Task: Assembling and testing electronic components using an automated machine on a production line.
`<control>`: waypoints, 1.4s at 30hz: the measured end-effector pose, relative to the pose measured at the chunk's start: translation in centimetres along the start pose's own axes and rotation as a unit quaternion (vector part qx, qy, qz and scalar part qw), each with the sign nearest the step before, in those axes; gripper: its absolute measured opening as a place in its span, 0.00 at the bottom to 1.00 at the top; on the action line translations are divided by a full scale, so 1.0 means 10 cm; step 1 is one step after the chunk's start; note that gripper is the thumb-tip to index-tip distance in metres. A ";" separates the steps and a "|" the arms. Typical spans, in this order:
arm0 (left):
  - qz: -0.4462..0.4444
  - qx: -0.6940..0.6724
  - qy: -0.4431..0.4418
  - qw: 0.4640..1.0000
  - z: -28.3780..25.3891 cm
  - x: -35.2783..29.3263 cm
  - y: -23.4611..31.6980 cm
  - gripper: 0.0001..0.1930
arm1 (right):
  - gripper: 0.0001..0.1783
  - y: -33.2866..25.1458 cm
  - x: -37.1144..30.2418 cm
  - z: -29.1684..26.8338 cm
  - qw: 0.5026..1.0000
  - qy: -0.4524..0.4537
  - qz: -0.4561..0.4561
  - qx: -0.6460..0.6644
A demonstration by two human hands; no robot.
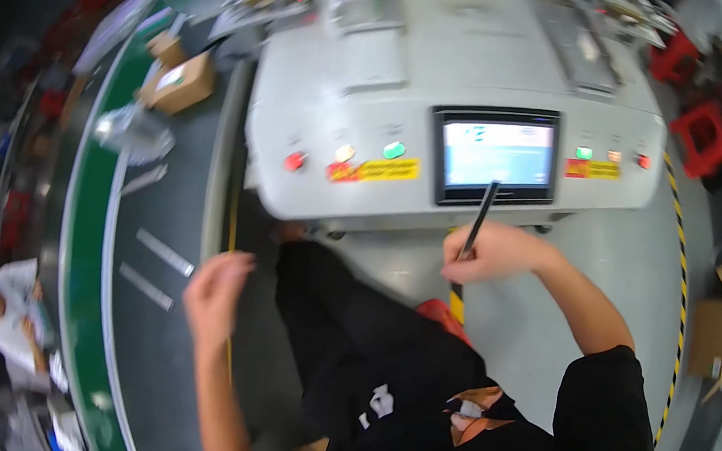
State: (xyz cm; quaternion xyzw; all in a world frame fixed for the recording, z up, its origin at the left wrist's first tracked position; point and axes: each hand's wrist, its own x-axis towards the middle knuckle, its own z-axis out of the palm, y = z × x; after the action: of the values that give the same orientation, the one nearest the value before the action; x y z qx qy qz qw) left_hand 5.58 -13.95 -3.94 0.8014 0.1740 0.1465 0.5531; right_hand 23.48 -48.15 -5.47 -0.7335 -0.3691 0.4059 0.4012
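Observation:
My right hand (492, 255) is closed around a thin black pen-like stick (480, 219). The stick slants upward, its upper end in front of the lower edge of a lit touch screen (499, 156); whether it touches the screen cannot be told. That screen is set into the front of a large pale grey machine (322, 114). My left hand (217, 289) is raised near the edge of the dark conveyor belt (166, 222) on the left. Its fingers are bunched and blurred, and nothing can be made out in them.
Flat metallic strips (165, 252) lie on the belt, along with a clear plastic bag (136, 133) and a cardboard box (182, 84). Coloured buttons (394, 150) line the machine's front. Red stools (703, 139) and an open carton (718, 328) stand right. Another person (19, 316) is at far left.

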 end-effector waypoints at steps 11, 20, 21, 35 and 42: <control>-0.091 -0.213 -0.147 0.962 0.75 0.12 0.08 0.09 | 0.15 -0.42 1.00 1.02 0.977 -0.149 -0.129 0.082; 0.062 -0.102 -0.008 0.993 0.54 -0.29 0.02 0.11 | 0.08 -0.30 0.86 1.32 0.990 -0.021 -0.088 0.105; 0.065 -0.077 0.011 0.995 0.52 -0.33 0.03 0.11 | 0.08 -0.28 0.88 1.35 0.991 0.001 -0.091 0.103; 0.046 -0.007 -0.045 0.998 0.18 -0.11 0.02 0.09 | 0.09 -0.63 0.93 0.96 0.979 -0.009 -0.146 0.145; 0.126 0.185 -0.175 0.959 0.39 0.54 -0.31 0.16 | 0.15 -0.97 0.75 -0.79 0.887 0.339 -0.231 0.213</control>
State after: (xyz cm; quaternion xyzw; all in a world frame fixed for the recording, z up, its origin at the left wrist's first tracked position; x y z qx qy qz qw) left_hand 11.75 -13.86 -7.94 0.9184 -0.0032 0.0377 0.3938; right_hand 31.45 -39.99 3.64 -0.6174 -0.2744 0.0973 0.7308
